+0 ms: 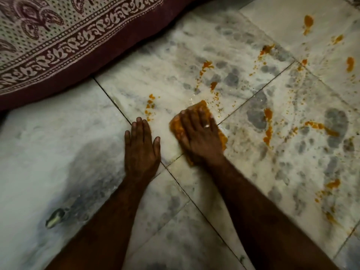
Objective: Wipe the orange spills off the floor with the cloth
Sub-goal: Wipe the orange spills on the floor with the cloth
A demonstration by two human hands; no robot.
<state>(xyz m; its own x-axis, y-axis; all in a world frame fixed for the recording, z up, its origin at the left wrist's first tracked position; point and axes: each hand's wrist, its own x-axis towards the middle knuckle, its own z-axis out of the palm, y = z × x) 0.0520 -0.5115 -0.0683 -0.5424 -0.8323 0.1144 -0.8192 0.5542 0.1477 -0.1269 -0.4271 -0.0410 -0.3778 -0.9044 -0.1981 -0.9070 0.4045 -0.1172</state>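
Note:
My right hand [198, 133] presses flat on an orange-stained cloth [202, 107] on the marble floor; cloth edges show past the fingertips and at both sides of the hand. A ring sits on one finger. My left hand [142, 149] lies flat on the floor just left of the cloth, fingers together, holding nothing. Orange spills dot the floor: small spots [151, 104] just beyond the left hand, streaks [206, 66] beyond the cloth, a long streak [268, 126] to the right, and blobs [308, 22] at the far right.
A maroon and cream patterned fabric [58, 45] covers the upper left and lies on the floor. The floor is white marble tile [48, 143] with grey patches and dark joints. More orange smears [333, 185] lie at the right edge.

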